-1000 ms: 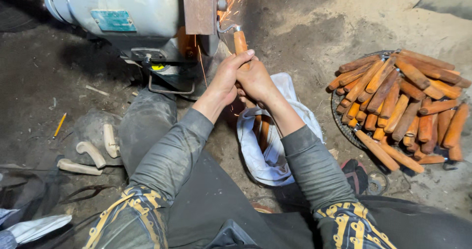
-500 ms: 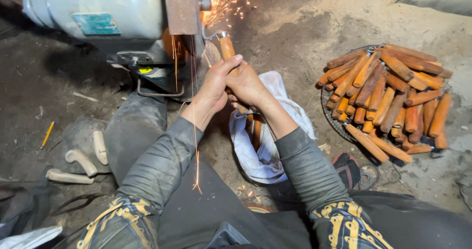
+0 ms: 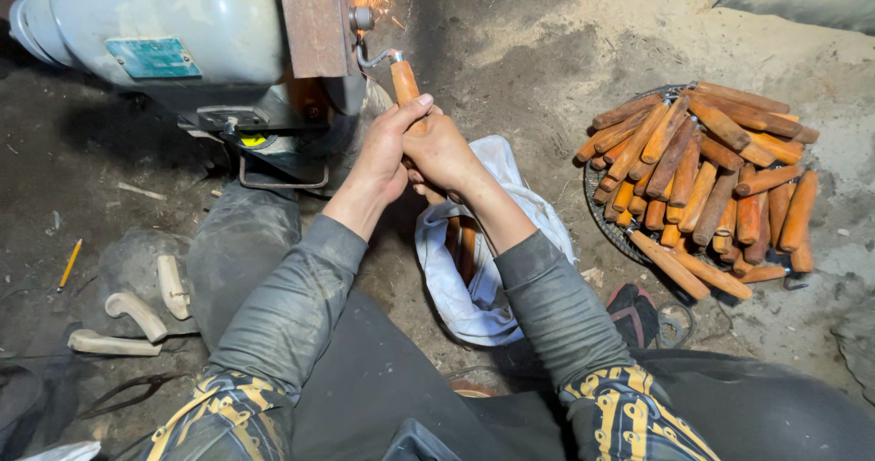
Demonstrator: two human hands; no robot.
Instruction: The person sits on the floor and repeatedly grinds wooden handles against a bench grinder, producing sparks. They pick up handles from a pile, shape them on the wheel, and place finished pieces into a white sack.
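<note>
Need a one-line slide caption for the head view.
Both hands, left hand and right hand, hold a wooden-handled tool at a sparking bench grinder; a pile of handles lies alongside.

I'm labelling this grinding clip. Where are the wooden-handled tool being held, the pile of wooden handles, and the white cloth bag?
wooden-handled tool (image 3: 404, 82): head view, on the orange handle above the hands.
pile of wooden handles (image 3: 702, 174): head view, middle of the heap.
white cloth bag (image 3: 474, 302): head view, on its lower fold.
</note>
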